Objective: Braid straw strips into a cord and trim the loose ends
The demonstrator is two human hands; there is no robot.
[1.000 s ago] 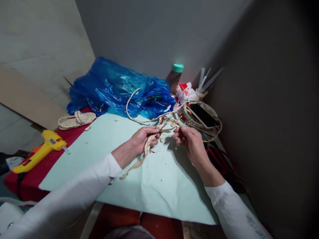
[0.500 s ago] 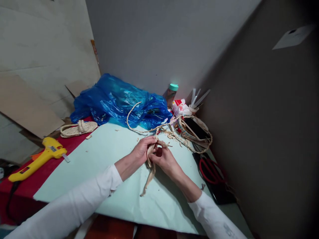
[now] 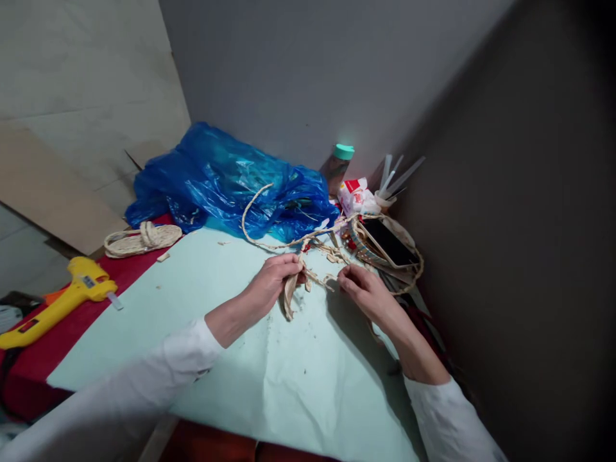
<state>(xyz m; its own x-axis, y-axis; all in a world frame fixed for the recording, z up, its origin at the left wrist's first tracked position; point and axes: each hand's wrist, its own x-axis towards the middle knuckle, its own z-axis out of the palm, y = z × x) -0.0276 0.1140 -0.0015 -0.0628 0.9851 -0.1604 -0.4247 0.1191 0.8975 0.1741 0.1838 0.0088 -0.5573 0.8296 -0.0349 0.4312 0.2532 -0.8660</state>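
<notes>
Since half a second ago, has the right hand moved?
Yes: the right hand, pinching the straw cord, went rightward off the left hand toward the basket.

Gripping pale straw strips (image 3: 289,296) in the left hand (image 3: 272,282), pinching a thin twisted strand (image 3: 320,280) in the right hand (image 3: 364,292), both above the far middle of the green sheet (image 3: 269,366). Past them, at the far edge, a blue bag (image 3: 226,179).

Lighting: dim, cool, source unseen. Glare: pale sheen on blue bag (image 3: 226,179). Shadows: soft beneath right hand (image 3: 368,295) on bench (image 3: 298,385); wall (image 3: 529,256) at 3 o'clock nearly black. Edges: wide-angle bending, dark vignette.
</notes>
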